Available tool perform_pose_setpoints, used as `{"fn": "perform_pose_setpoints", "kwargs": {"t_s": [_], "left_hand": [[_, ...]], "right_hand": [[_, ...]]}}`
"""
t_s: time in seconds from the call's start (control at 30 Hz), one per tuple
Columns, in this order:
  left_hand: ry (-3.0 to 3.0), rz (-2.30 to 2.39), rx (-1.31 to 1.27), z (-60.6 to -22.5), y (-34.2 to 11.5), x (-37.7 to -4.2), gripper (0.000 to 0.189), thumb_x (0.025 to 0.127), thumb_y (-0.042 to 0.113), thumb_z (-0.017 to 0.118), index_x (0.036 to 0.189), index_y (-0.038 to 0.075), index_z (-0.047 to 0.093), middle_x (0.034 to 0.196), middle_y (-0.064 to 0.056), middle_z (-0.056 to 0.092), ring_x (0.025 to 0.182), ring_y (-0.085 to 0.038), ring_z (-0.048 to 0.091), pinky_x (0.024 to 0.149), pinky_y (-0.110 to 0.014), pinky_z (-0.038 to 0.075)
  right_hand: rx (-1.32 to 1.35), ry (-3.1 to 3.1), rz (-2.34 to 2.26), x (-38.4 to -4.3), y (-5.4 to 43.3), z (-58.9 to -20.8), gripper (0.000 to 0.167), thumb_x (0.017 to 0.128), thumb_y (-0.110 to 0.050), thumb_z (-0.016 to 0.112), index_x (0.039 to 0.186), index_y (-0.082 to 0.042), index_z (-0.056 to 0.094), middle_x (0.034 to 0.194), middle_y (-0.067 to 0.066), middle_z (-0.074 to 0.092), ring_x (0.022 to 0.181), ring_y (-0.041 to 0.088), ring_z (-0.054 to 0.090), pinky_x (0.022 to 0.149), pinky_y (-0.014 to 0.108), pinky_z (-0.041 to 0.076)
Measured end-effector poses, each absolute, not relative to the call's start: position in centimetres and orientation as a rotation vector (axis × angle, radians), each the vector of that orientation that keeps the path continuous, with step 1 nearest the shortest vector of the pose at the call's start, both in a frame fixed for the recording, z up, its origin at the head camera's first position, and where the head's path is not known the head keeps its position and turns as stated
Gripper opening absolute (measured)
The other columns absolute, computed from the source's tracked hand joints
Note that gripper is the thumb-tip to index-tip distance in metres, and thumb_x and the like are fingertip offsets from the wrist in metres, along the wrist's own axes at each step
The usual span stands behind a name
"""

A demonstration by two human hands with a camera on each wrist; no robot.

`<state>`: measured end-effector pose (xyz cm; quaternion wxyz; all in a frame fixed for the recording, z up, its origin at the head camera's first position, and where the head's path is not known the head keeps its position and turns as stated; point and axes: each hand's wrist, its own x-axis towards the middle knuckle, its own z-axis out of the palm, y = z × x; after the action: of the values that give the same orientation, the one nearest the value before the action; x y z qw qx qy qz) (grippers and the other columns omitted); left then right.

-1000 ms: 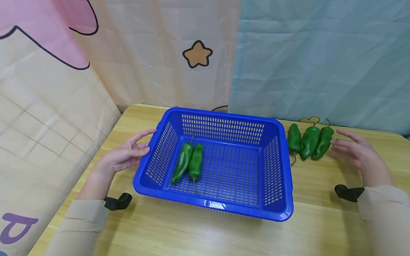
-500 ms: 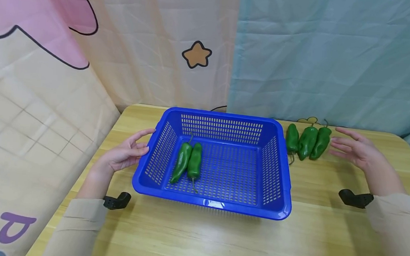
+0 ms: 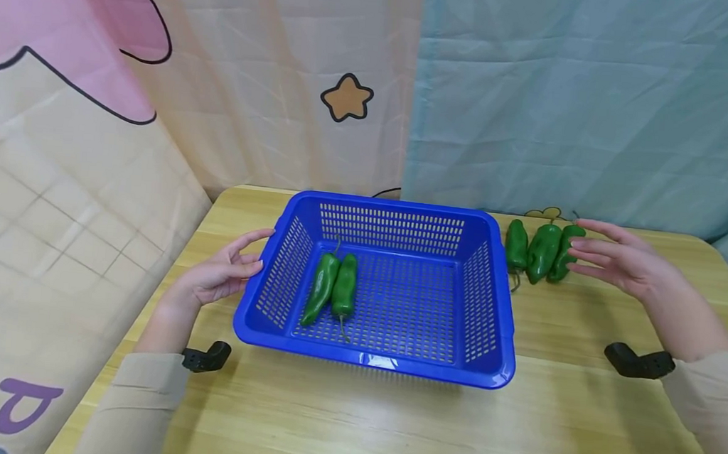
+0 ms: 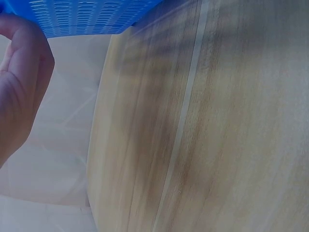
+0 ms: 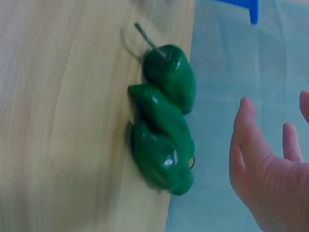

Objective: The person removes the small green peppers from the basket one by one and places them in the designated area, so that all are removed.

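Observation:
A blue plastic basket (image 3: pixel 442 374) with slotted walls stands on the table, holding two long green peppers, a left one (image 3: pixel 321 288) and a right one (image 3: pixel 345 286). Fingertips and thumb of my left hand (image 3: pixel 222 273) touch the outer side of its left rim. Right of the basket lie three more green peppers: a near-basket one (image 3: pixel 516 245), a middle one (image 3: pixel 543 252) and a rightmost one (image 3: pixel 564 260). My right hand (image 3: pixel 631 264), fingers spread, overlaps the rightmost in the head view. In the right wrist view a gap shows between fingers (image 5: pixel 245 121) and peppers (image 5: pixel 169 72).
The wooden table (image 3: pixel 348 432) reaches forward to the hanging cloths, a blue-green curtain (image 3: pixel 578 115) and a beige one (image 3: pixel 272 91). Patterned cloth (image 3: pixel 31 215) borders the left side. A black camera mount (image 3: pixel 639 361) juts from the right wrist, another (image 3: pixel 206 357) from the left.
My right hand has come left, from beside the rightmost pepper to overlapping it. The left hand and the basket stay as they were, with only a slight shift of the view.

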<state>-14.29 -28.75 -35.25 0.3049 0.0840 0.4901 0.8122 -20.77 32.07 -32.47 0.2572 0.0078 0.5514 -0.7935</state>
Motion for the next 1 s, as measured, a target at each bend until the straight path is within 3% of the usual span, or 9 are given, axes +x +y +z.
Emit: {"fn": "perform_pose_setpoints", "kwargs": {"t_s": [0.83, 1.0], "left_hand": [[1.342, 2.129, 0.221, -35.1, -28.7, -14.3, 0.055, 0.097, -0.007, 0.038, 0.141, 0.018, 0.018, 0.108, -0.013, 0.063, 0.092, -0.024, 0.065, 0.079, -0.033, 0.055], [1.326, 2.137, 0.226, -35.2, -28.8, -14.3, 0.055, 0.096, -0.008, 0.038, 0.141, 0.018, 0.019, 0.108, -0.013, 0.063, 0.093, -0.023, 0.064, 0.079, -0.033, 0.055]], "right_hand": [[-0.11, 1.667, -1.985, -18.6, 24.5, -29.4, 0.034, 0.092, 0.005, 0.051, 0.108, -0.022, 0.064, 0.103, 0.002, 0.062, 0.088, 0.017, 0.064, 0.077, 0.034, 0.055], [-0.137, 1.727, -1.919, -18.4, 22.7, -28.8, 0.032, 0.092, 0.002, 0.054, 0.111, -0.022, 0.061, 0.105, 0.002, 0.063, 0.094, 0.017, 0.063, 0.079, 0.034, 0.054]]}}
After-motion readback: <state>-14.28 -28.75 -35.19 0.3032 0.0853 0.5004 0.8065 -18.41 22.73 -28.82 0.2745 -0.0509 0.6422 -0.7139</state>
